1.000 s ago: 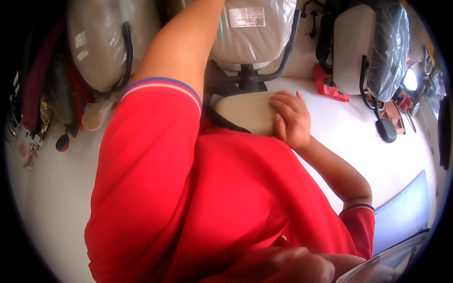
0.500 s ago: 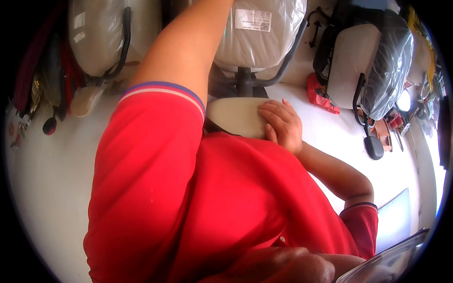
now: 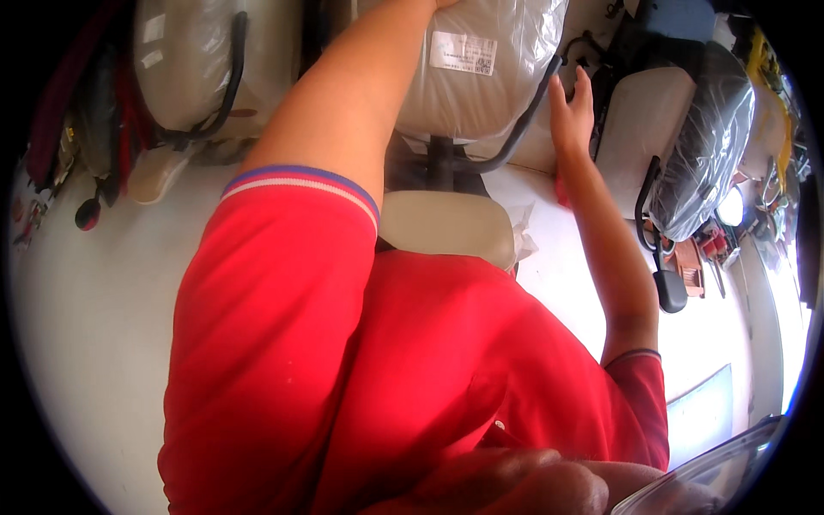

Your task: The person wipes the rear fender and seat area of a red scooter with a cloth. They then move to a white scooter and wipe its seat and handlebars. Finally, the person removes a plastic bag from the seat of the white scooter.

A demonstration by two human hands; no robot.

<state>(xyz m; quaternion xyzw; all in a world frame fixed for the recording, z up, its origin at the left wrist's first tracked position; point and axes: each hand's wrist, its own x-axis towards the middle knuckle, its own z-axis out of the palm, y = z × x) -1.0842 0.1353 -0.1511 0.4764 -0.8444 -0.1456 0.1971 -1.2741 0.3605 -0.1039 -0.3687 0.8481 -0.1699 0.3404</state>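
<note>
A chair back [image 3: 481, 94] wrapped in clear plastic, with a white label [image 3: 463, 53] on it, stands upright ahead of me. My left arm reaches across to its upper part. Only a sliver of my left hand [image 3: 445, 3] shows at the top edge, so its fingers are hidden. My right hand [image 3: 572, 116] is raised just right of the chair's black tubular armrest [image 3: 525, 129], thumb and fingers apart and nothing in them. A beige padded seat [image 3: 446, 225] lies below the chair back, close against my red shirt. Crumpled clear plastic [image 3: 523, 233] sticks out at its right end.
Another plastic-wrapped chair [image 3: 184, 64] with a black armrest stands at the far left. To the right is a chair [image 3: 644, 120] partly covered in clear plastic, with a black arm pad [image 3: 671, 292] low beside it. Assorted items pile up at the far right, on the white floor [image 3: 103, 343].
My right hand has lifted off the beige seat and moved up and to the right, beside the chair's armrest. The view has shifted slightly, with the chairs now lower in it.
</note>
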